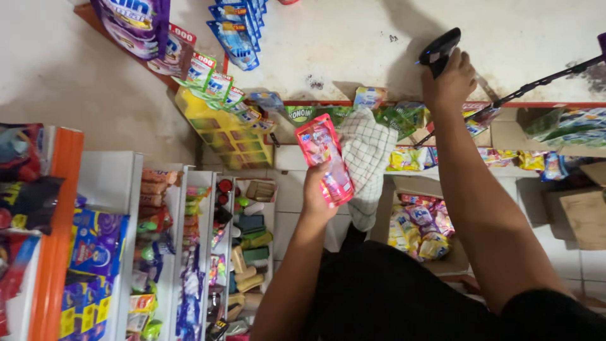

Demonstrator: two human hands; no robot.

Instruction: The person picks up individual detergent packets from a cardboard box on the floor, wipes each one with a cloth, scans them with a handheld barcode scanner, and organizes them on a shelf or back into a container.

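- Pouch point(324, 159), pink and red and flat, was the thing you had in your left hand point(317, 192). It stood up out of your fist, with its long side going up and a little to the left. Your fingers were wrapped tight around its lower end.
- With it you held a white checked cloth point(367, 159). The cloth hung just to the right of the pouch, touching it, and you pinched it in the same hand.
- Your right hand point(449, 81) was up high, well apart from the pouch. It was closed around a black handheld device point(440, 49) held against the pale wall point(353, 38). Your left hand was the one nearer to the pouch, since it already had it.
- Behind the pouch ran a long shelf with a red edge point(315, 103), full of green and yellow packets. A yellow rack point(218, 129) of small sachets stood to the left of the pouch.
- A thin dark rod point(543, 81) crossed by your right hand.
- Below on the left were white shelves point(189, 252) packed with bottles and bars. Nothing sat between the pouch and the red-edged shelf except the cloth beside it.
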